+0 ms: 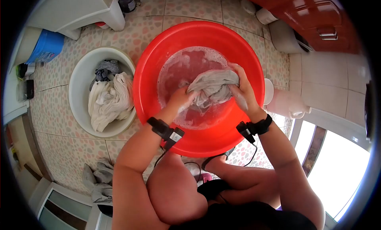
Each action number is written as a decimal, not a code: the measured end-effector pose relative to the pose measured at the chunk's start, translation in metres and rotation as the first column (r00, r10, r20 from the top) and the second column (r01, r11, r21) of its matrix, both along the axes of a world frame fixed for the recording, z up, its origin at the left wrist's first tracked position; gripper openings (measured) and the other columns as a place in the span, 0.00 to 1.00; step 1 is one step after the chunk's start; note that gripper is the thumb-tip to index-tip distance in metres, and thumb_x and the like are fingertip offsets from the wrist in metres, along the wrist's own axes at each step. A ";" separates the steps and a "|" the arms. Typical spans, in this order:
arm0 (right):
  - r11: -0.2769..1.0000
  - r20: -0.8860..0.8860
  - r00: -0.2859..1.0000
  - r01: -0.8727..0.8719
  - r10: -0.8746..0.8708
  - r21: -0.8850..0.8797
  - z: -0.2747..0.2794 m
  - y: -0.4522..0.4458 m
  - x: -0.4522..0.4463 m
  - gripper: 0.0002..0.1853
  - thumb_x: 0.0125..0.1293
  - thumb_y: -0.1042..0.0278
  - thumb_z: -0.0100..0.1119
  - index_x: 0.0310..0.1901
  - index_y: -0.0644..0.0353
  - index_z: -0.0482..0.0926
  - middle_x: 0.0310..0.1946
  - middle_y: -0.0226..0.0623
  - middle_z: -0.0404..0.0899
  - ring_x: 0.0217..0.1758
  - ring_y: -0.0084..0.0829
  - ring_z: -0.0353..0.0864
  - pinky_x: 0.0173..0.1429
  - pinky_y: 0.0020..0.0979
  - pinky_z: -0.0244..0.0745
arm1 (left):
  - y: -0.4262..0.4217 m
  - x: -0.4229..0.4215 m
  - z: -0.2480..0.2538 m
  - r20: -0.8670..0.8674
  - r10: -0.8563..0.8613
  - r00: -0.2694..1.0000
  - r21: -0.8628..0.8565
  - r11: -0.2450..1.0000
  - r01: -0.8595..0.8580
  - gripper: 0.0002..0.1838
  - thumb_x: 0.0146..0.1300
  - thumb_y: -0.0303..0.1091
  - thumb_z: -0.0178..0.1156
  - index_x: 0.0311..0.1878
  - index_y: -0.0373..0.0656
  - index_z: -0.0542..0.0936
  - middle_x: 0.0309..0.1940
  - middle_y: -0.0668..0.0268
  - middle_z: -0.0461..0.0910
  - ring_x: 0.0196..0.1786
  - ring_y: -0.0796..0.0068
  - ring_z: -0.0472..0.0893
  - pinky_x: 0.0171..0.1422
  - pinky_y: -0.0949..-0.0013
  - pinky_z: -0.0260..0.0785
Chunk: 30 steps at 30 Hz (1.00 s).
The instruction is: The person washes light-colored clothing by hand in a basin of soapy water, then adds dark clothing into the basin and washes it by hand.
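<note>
A large red basin (152, 63) holds soapy water (178, 67) with foam along its edge. Over the water, both hands grip a wet, bunched grey cloth (216, 84). My left hand (183, 98) is closed on its left end, the fingers partly hidden by the fabric. On the other side, my right hand (244, 90) holds the right end, fingers behind and thumb in front. The cloth's lower part hangs close to the water; whether it touches is hard to tell.
Left of the basin stands a white tub (75, 91) with cream cloth (111, 99) and dark grey cloth (106, 69) inside. Grey laundry (101, 180) lies on the tiled floor. A blue container (47, 46) is at far left, a pink jug (287, 102) at right, red cabinets (317, 20) at upper right.
</note>
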State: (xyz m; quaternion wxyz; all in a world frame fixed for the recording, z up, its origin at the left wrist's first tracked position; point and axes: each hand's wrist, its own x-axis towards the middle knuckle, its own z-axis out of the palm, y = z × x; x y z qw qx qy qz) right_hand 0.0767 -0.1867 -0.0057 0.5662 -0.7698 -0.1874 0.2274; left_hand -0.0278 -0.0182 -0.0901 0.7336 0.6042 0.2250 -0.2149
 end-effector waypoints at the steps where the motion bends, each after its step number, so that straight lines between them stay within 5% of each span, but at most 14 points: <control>1: 1.000 0.000 1.000 -0.002 0.002 0.001 -0.001 -0.001 0.001 0.16 0.55 0.83 0.45 0.47 0.63 0.67 0.41 0.34 0.72 0.46 0.23 0.70 0.49 0.26 0.67 | 0.001 0.001 0.001 -0.056 0.118 0.991 -0.362 0.923 -0.131 0.23 0.61 0.41 0.53 0.57 0.41 0.69 0.51 0.57 0.74 0.55 0.66 0.73 0.56 0.67 0.65; 2: 1.000 0.040 0.999 -0.013 0.013 -0.001 -0.002 -0.002 0.001 0.15 0.54 0.84 0.45 0.44 0.62 0.69 0.39 0.35 0.72 0.44 0.25 0.71 0.49 0.27 0.67 | 0.001 0.004 0.003 -0.056 0.120 0.991 -0.362 0.923 -0.132 0.23 0.61 0.41 0.53 0.57 0.41 0.69 0.51 0.57 0.74 0.55 0.66 0.73 0.56 0.67 0.65; 4: 1.000 0.077 0.997 -0.023 0.023 -0.003 -0.001 0.000 -0.003 0.14 0.53 0.84 0.45 0.42 0.61 0.70 0.37 0.37 0.72 0.43 0.27 0.72 0.49 0.28 0.67 | 0.001 0.012 0.025 -0.111 0.289 0.951 -0.837 0.488 -0.247 0.21 0.64 0.44 0.48 0.54 0.40 0.71 0.47 0.62 0.76 0.50 0.69 0.76 0.53 0.70 0.67; 6: 0.958 0.378 0.881 -0.245 0.284 -0.150 0.004 0.008 -0.022 0.11 0.52 0.83 0.47 0.38 0.60 0.72 0.34 0.39 0.71 0.38 0.34 0.72 0.47 0.31 0.68 | 0.004 0.010 0.017 -0.110 0.225 0.968 -0.831 0.513 -0.214 0.20 0.65 0.45 0.47 0.52 0.40 0.72 0.45 0.63 0.76 0.48 0.70 0.76 0.52 0.70 0.67; 10: 0.898 0.323 0.840 -0.377 0.435 -0.229 0.001 0.030 -0.058 0.08 0.52 0.79 0.50 0.35 0.60 0.72 0.30 0.41 0.71 0.33 0.40 0.72 0.44 0.34 0.70 | -0.023 0.013 0.012 -0.137 0.395 0.909 -0.718 0.593 -0.366 0.17 0.65 0.46 0.46 0.47 0.45 0.74 0.42 0.65 0.76 0.43 0.72 0.77 0.49 0.71 0.68; 12: 0.804 0.573 0.696 -0.011 0.433 -0.594 -0.032 0.041 -0.048 0.06 0.56 0.73 0.53 0.35 0.62 0.70 0.27 0.42 0.72 0.28 0.36 0.73 0.38 0.34 0.70 | -0.044 0.018 0.031 -0.351 0.594 0.724 -0.581 0.468 -0.666 0.14 0.64 0.44 0.48 0.45 0.46 0.73 0.37 0.68 0.76 0.40 0.72 0.76 0.46 0.69 0.68; 13: 0.805 0.570 0.702 -0.008 0.428 -0.594 -0.034 0.047 -0.036 0.06 0.56 0.73 0.53 0.35 0.62 0.70 0.27 0.42 0.72 0.28 0.36 0.73 0.38 0.34 0.70 | -0.053 0.016 0.017 -0.354 0.589 0.727 -0.578 0.473 -0.665 0.14 0.64 0.44 0.48 0.45 0.46 0.73 0.37 0.68 0.76 0.40 0.72 0.76 0.46 0.69 0.68; 14: 0.929 0.294 0.954 0.157 -0.054 -0.337 -0.034 0.054 -0.019 0.06 0.58 0.72 0.52 0.36 0.62 0.69 0.26 0.43 0.72 0.28 0.36 0.73 0.37 0.35 0.70 | -0.061 0.016 -0.008 -0.235 0.555 0.798 -0.620 0.547 -0.562 0.14 0.64 0.45 0.48 0.45 0.46 0.72 0.36 0.68 0.75 0.39 0.71 0.76 0.45 0.68 0.69; 15: 0.890 -0.161 0.878 0.431 -0.452 -0.148 -0.033 0.057 -0.009 0.06 0.60 0.72 0.51 0.37 0.63 0.69 0.26 0.44 0.73 0.27 0.35 0.74 0.36 0.35 0.70 | -0.057 0.021 -0.002 -0.107 0.507 0.855 -0.647 0.617 -0.447 0.14 0.63 0.45 0.49 0.45 0.46 0.72 0.35 0.69 0.74 0.38 0.71 0.76 0.43 0.66 0.70; 19: 0.971 0.523 0.849 0.183 -0.078 -0.154 -0.045 0.057 -0.062 0.10 0.58 0.71 0.53 0.41 0.62 0.67 0.31 0.49 0.72 0.32 0.40 0.74 0.38 0.35 0.69 | -0.013 0.031 0.031 -0.353 0.540 0.764 -0.446 0.621 -0.645 0.17 0.65 0.50 0.47 0.42 0.45 0.71 0.33 0.67 0.74 0.33 0.69 0.74 0.35 0.66 0.69; 22: 0.958 0.274 0.951 0.204 -0.146 -0.200 -0.070 0.047 -0.048 0.11 0.56 0.72 0.53 0.41 0.61 0.68 0.32 0.50 0.71 0.36 0.43 0.73 0.42 0.35 0.68 | -0.048 0.024 0.014 -0.227 0.546 0.806 -0.526 0.628 -0.574 0.17 0.65 0.51 0.45 0.38 0.44 0.70 0.32 0.66 0.72 0.36 0.69 0.74 0.38 0.67 0.69; 24: 0.867 -0.303 0.825 0.498 -0.478 -0.011 -0.083 0.043 -0.009 0.11 0.55 0.74 0.51 0.41 0.61 0.68 0.32 0.50 0.71 0.37 0.44 0.73 0.45 0.36 0.67 | -0.060 0.021 -0.014 -0.133 0.436 0.890 -0.363 0.814 -0.453 0.18 0.66 0.51 0.45 0.39 0.44 0.71 0.31 0.64 0.73 0.35 0.69 0.74 0.41 0.66 0.68; 28: 0.986 0.421 0.907 0.092 -0.024 -0.141 -0.036 0.056 -0.067 0.08 0.59 0.73 0.48 0.40 0.60 0.67 0.33 0.49 0.73 0.32 0.43 0.74 0.38 0.39 0.69 | -0.025 0.015 -0.006 -0.276 0.506 0.817 -0.618 0.558 -0.554 0.15 0.66 0.45 0.47 0.42 0.43 0.73 0.29 0.66 0.74 0.32 0.71 0.74 0.37 0.67 0.67; 30: 0.967 0.077 0.979 0.200 -0.189 -0.157 -0.077 0.035 -0.034 0.08 0.59 0.71 0.48 0.40 0.61 0.67 0.33 0.48 0.73 0.33 0.43 0.74 0.38 0.39 0.69 | -0.047 0.015 0.006 -0.297 0.537 0.790 -0.466 0.641 -0.611 0.14 0.66 0.43 0.47 0.40 0.43 0.73 0.29 0.66 0.74 0.32 0.72 0.74 0.37 0.67 0.67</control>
